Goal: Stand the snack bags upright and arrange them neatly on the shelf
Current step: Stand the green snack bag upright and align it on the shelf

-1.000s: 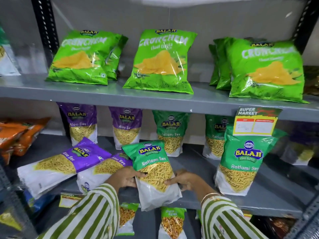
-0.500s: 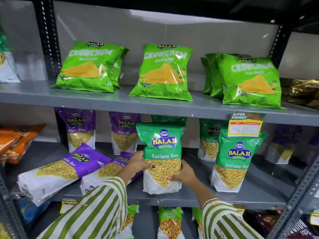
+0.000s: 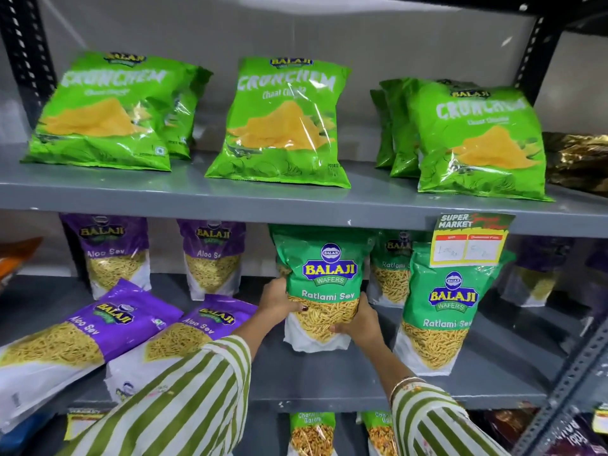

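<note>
I see both hands, left [image 3: 279, 302] and right [image 3: 360, 324], gripping the upright green plastic Ratlami Sev bag [image 3: 324, 284] on the grey metal shelf [image 3: 329, 376].

Grey metal shelving in front of me, boards [image 3: 296, 202] painted flat grey, carried on black perforated uprights [image 3: 539, 51] at both sides. Behind the boards, a plain pale wall [image 3: 296, 24], lit evenly from above, shadowed under each board. A yellow price tag [image 3: 468, 240] hangs off the upper board's edge.
</note>
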The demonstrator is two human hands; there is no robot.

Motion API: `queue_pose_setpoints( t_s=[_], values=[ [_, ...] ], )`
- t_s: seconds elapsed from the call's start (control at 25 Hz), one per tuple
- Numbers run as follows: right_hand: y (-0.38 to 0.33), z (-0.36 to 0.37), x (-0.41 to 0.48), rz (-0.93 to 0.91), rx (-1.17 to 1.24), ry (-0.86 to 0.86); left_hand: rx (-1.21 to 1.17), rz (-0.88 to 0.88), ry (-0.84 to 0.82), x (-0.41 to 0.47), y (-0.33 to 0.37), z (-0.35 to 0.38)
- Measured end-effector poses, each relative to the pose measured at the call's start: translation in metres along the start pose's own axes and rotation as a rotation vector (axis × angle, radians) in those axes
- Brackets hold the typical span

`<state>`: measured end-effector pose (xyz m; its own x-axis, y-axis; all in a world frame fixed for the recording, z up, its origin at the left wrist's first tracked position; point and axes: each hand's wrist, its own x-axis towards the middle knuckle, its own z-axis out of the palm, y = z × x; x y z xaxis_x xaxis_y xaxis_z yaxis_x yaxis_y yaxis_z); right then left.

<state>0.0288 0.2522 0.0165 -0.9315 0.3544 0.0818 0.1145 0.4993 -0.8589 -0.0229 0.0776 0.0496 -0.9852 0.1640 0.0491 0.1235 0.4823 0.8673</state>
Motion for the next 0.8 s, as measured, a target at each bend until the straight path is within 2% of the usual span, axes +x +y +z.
queue_pose_setpoints(
  t_s=[0.16, 0.32, 0.48, 0.56, 0.64, 0.72, 0.8],
  values=[
    [0.027, 0.003, 0.025, 0.052, -0.027, 0.036, 0.022, -0.013, 0.02, 0.027, -0.012, 0.039],
    [0.047, 0.012, 0.03, 0.065, 0.046, 0.05, -0.027, -0.032, 0.047, 0.034, -0.026, 0.053],
    [0.052, 0.01, 0.027, 0.085, 0.029, -0.001, 0.007, -0.047, -0.042, 0.027, -0.031, 0.05],
    [0.052, 0.01, 0.03, 0.14, 0.02, -0.055, 0.03, -0.046, -0.072, 0.02, -0.033, 0.041],
    [0.052, 0.011, 0.033, 0.257, -0.122, -0.136, 0.066, -0.059, -0.064, 0.011, -0.036, 0.022],
    [0.04, 0.007, 0.034, 0.406, -0.239, -0.333, 0.098, -0.1, -0.01, -0.001, -0.044, -0.009],
    [0.019, 0.009, 0.027, 0.496, -0.17, -0.484, 0.19, -0.17, 0.054, -0.012, -0.061, -0.049]
  ],
)
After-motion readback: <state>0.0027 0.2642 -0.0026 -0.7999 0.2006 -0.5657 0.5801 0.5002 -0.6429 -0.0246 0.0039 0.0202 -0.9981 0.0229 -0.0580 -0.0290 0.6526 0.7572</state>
